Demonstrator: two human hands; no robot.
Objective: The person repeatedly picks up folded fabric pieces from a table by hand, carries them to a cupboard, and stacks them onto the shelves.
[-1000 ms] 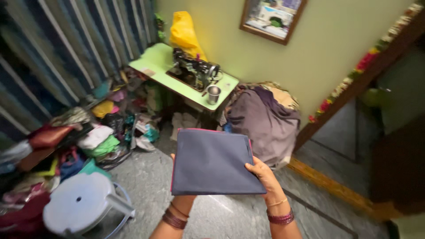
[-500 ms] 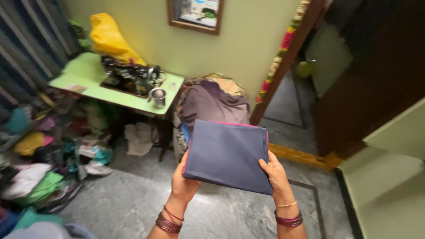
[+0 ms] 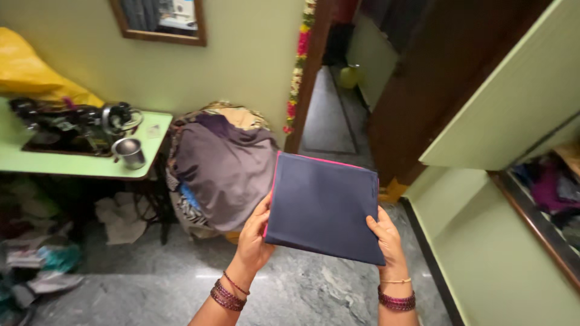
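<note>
We hold the folded cloth (image 3: 323, 205) flat above the floor (image 3: 151, 290), right of the clothes heap (image 3: 220, 169). Left hand (image 3: 254, 241) and right hand (image 3: 386, 241) fingers close on its lower edges.

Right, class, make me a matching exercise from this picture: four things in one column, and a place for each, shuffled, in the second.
Things:
1. folded navy cloth
2. steel cup
3. flower garland
4. framed picture

Places:
A. hanging down the door frame
B. on the wall above the green table
C. between the left hand and right hand
D. on the green table beside the sewing machine

Pairs: 1-C, 2-D, 3-A, 4-B
</note>
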